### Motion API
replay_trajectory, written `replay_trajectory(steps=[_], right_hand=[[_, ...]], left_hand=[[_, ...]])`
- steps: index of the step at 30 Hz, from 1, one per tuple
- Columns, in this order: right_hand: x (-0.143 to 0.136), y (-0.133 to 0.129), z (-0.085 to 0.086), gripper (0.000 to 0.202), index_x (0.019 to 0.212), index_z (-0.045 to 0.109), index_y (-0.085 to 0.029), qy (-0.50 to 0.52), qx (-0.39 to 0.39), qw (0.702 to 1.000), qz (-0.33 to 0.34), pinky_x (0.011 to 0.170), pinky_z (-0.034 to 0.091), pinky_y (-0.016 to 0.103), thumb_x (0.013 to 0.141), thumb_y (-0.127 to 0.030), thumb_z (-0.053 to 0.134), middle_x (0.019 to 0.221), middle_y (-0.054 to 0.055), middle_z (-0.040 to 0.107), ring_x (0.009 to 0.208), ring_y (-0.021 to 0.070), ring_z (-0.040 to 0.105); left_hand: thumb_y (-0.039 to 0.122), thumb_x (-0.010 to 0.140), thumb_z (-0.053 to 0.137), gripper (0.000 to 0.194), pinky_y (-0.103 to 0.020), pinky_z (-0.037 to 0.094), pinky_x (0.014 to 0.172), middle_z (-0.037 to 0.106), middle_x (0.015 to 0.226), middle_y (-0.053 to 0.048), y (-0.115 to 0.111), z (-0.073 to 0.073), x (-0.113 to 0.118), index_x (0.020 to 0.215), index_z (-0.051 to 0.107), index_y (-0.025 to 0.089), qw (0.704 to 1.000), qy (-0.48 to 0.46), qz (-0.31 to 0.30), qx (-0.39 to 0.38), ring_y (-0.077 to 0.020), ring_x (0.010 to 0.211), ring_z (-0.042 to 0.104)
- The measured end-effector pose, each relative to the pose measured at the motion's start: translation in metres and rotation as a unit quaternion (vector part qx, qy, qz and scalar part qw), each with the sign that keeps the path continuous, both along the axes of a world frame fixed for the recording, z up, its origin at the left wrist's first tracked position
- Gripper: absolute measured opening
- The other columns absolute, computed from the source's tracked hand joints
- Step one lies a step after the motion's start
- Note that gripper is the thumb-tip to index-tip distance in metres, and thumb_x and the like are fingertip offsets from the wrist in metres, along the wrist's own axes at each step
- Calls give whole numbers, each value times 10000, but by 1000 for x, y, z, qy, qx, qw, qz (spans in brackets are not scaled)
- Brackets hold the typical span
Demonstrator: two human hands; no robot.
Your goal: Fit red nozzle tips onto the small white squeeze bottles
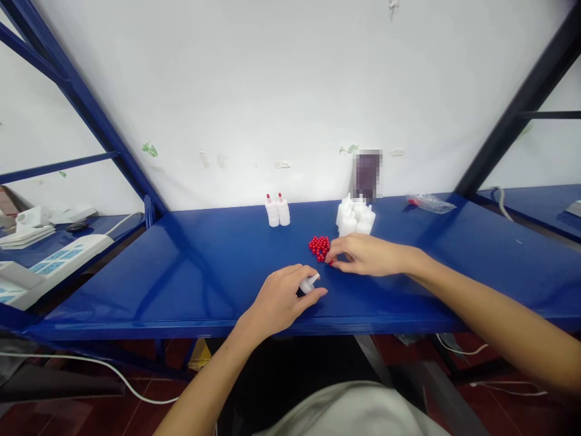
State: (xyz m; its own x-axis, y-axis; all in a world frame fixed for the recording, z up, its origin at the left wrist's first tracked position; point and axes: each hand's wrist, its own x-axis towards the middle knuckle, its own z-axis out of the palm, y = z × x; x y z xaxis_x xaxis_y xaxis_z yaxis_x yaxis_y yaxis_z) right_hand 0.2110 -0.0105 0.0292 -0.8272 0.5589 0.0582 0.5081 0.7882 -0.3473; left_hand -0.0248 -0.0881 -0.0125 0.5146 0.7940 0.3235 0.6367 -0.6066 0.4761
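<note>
My left hand [288, 293] is wrapped round a white bottle [309, 283] near the table's front edge; its pointed nozzle tilts up to the right and carries no red cap. At the pile of small red caps [319, 247], my right hand [351, 254] has its thumb and fingertips close together at the pile's right edge, on a red cap [331, 263]. Behind that hand stands a group of several white bottles [355, 217] with bare nozzles. Two white bottles with red tips [278, 212] stand side by side further left, near the wall.
The blue table [204, 260] reaches back to a white wall. A clear plastic bag [431, 203] with something red lies at the back right. Blue frame posts rise on both sides. A power strip [68, 260] sits at the far left.
</note>
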Motion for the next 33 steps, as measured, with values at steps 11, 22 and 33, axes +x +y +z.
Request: replay_trajectory(steps=[11, 22, 33], right_hand=[[-3, -1, -6, 189, 1012, 648, -192, 7, 22, 1000, -19, 660, 420, 273, 862, -149, 542, 947, 48, 709, 751, 171, 631], [-10, -3, -15, 93, 795, 485, -202, 41, 27, 999, -10, 570, 317, 248, 870, -162, 522, 693, -27, 555, 567, 112, 449], [-23, -27, -6, 262, 907, 555, -193, 142, -35, 989, 13, 560, 333, 248, 1007, -401, 431, 649, -31, 534, 547, 110, 431]], left_hand=[[446, 966, 533, 267, -271, 425, 720, 630, 850, -16, 0, 2, 1, 1005, 615, 195, 1000, 12, -2, 7, -163, 772, 573], [438, 964, 539, 255, -278, 428, 741, 644, 894, -16, 0, 2, 0, 1034, 603, 201, 1000, 1, -7, -2, -165, 800, 582], [457, 864, 684, 402, -244, 423, 638, 660, 820, 42, 2, 6, 7, 1135, 483, 239, 986, -137, 10, -95, -129, 658, 581]])
